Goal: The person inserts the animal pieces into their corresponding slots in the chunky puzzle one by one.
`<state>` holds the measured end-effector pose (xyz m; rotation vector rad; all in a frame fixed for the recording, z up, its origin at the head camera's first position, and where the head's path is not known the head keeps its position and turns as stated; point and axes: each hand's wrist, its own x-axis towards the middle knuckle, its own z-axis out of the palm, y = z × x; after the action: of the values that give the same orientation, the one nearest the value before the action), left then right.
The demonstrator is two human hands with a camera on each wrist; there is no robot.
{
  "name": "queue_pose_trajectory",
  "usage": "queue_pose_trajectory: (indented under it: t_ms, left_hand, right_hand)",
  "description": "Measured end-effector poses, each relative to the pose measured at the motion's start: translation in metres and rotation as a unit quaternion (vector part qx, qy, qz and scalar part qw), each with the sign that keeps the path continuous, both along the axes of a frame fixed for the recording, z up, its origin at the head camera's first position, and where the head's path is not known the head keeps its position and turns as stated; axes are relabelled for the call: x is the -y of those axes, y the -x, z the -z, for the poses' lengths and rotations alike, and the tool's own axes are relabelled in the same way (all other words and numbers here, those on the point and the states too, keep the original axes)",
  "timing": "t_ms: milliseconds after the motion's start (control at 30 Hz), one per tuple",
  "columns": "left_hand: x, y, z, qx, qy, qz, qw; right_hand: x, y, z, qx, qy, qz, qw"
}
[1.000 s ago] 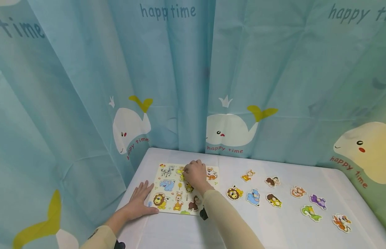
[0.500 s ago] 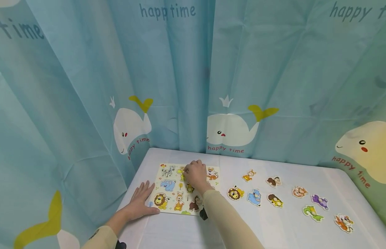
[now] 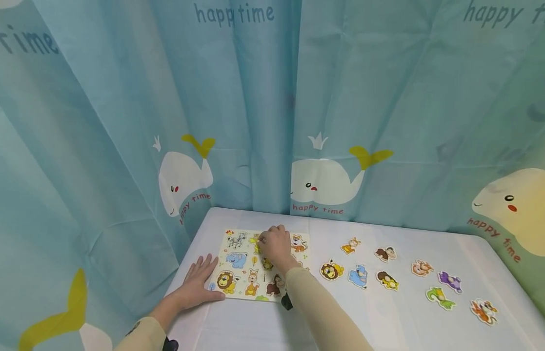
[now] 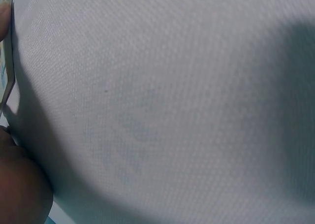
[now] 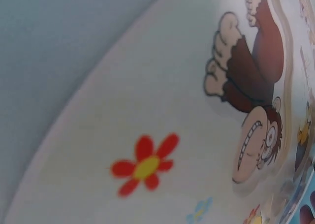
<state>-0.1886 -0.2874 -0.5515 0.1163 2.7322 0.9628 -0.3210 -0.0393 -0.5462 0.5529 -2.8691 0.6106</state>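
A cream puzzle board (image 3: pixel 235 295) printed with animals lies flat at the table's left side. The right hand (image 3: pixel 275 245) reaches over its upper middle, thumb and fingers pinching a small yellow animal puzzle piece (image 3: pixel 256 246) at the board; the fingers partly hide it. Beside the board's left edge, the left hand (image 3: pixel 195 282) rests with fingers spread, thumb touching the near-left corner. A zebra (image 3: pixel 237 240), blue elephant (image 3: pixel 235 260) and lion (image 3: pixel 226 282) show on the board. The right wrist view shows the board's printed monkey (image 5: pixel 256 145) close up; the left wrist view shows mostly tablecloth.
Loose animal pieces lie scattered to the right: a kangaroo (image 3: pixel 350 246), monkey (image 3: pixel 385 254), lion piece (image 3: pixel 331 270), elephant piece (image 3: pixel 358 277), purple animal (image 3: pixel 450 282), green animal (image 3: pixel 440 298) and tiger (image 3: pixel 483 312), among others. A blue whale-print curtain (image 3: pixel 272 122) hangs behind the white table (image 3: pixel 413 326).
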Motion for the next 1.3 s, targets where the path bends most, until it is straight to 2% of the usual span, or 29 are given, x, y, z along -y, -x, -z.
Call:
queue_pose_trajectory:
  t_ms: [200, 367, 533, 700, 967, 1167, 1300]
  left_hand:
    - [0.001, 0.0, -0.004, -0.002, 0.007, 0.005, 1.0]
    - [0.002, 0.0, -0.007, -0.003, 0.007, 0.007, 0.9999]
    - [0.001, 0.003, -0.008, -0.001, 0.012, 0.012, 0.9999]
    - [-0.001, 0.006, -0.005, -0.002, 0.013, 0.014, 0.9998]
    - [-0.003, 0.003, -0.005, -0.014, -0.002, 0.024, 0.9996]
    - [0.001, 0.004, 0.002, -0.022, 0.001, 0.031, 0.9993]
    - [0.002, 0.003, 0.007, -0.024, -0.008, 0.032, 0.9992]
  right_hand:
    - [-0.011, 0.001, -0.008, -0.027, -0.005, -0.013, 0.9995]
    - [-0.03, 0.006, -0.024, -0.049, 0.007, -0.023, 0.9985]
    - [-0.059, 0.008, -0.043, -0.039, 0.029, -0.029, 0.9984]
    - [-0.099, 0.008, -0.053, -0.029, 0.06, -0.013, 0.9977]
    - [-0.169, -0.001, -0.069, -0.036, 0.07, 0.018, 0.9968]
    - [-0.208, -0.014, -0.081, -0.04, 0.062, 0.026, 0.997]
    - [-0.232, -0.024, -0.084, -0.038, 0.053, 0.034, 0.9973]
